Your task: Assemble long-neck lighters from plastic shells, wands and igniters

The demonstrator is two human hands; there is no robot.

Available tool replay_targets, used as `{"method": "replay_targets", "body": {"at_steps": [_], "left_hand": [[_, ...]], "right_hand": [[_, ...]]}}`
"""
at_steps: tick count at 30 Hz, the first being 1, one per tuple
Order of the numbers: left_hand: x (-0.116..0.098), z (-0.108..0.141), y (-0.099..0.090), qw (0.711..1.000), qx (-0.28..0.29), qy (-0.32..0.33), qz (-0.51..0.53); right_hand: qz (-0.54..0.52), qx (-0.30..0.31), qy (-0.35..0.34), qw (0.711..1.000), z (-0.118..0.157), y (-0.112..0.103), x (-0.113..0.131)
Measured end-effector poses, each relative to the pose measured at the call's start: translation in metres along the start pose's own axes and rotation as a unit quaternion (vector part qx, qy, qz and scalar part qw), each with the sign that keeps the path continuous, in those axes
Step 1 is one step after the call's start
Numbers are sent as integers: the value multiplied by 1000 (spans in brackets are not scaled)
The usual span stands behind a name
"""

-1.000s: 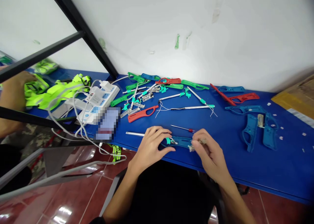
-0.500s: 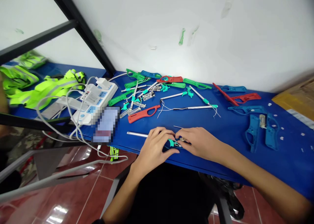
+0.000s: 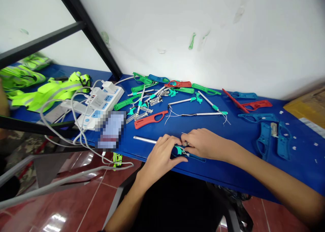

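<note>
My left hand (image 3: 162, 155) is closed over a partly assembled gas lighter near the table's front edge. From under its fingers the lighter's metal tube (image 3: 144, 140) sticks out to the left. A turquoise trigger (image 3: 179, 150) and white wires show between thumb and fingers, and a blue casing half (image 3: 198, 158) lies beneath, mostly covered. My right hand (image 3: 207, 144) pinches a small part (image 3: 186, 143) just above the wires; it looks like a clear fuel tank, largely hidden by the fingers. A thin metal end pokes out past the right fingertips.
Beyond my hands lie several metal lighter tubes (image 3: 208, 114) with wires, a red casing half (image 3: 149, 120) and green casing halves (image 3: 207, 89). Blue casing halves (image 3: 283, 142) are on the right, near a cardboard box (image 3: 308, 105). A phone (image 3: 111, 130) and power strip (image 3: 114, 98) stand left.
My right hand has lifted slightly and curled, uncovering more of the blue casing half and the wires. My left hand keeps its hold. The whole view has shifted a little.
</note>
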State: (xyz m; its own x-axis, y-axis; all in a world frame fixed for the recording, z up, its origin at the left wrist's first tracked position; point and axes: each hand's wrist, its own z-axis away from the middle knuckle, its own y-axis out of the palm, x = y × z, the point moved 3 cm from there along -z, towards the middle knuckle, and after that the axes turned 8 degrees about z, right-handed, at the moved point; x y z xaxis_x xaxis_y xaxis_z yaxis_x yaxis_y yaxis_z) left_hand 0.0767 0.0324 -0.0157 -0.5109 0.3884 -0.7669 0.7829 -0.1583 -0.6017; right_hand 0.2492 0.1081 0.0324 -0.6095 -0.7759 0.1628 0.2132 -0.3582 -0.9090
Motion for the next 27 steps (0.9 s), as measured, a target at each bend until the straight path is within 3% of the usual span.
{"method": "replay_targets", "body": {"at_steps": [7, 14, 21, 27], "left_hand": [[2, 2, 1, 1000, 4, -9, 10], [5, 0, 4, 1000, -2, -30, 9], [8, 3, 5, 1000, -8, -28, 10], [7, 2, 5, 999, 0, -33, 16]], "right_hand": [[88, 16, 21, 996, -6, -7, 15], [128, -6, 14, 992, -6, 2, 28], [143, 4, -31, 989, 2, -8, 21], [153, -10, 1, 988, 3, -5, 18]]}}
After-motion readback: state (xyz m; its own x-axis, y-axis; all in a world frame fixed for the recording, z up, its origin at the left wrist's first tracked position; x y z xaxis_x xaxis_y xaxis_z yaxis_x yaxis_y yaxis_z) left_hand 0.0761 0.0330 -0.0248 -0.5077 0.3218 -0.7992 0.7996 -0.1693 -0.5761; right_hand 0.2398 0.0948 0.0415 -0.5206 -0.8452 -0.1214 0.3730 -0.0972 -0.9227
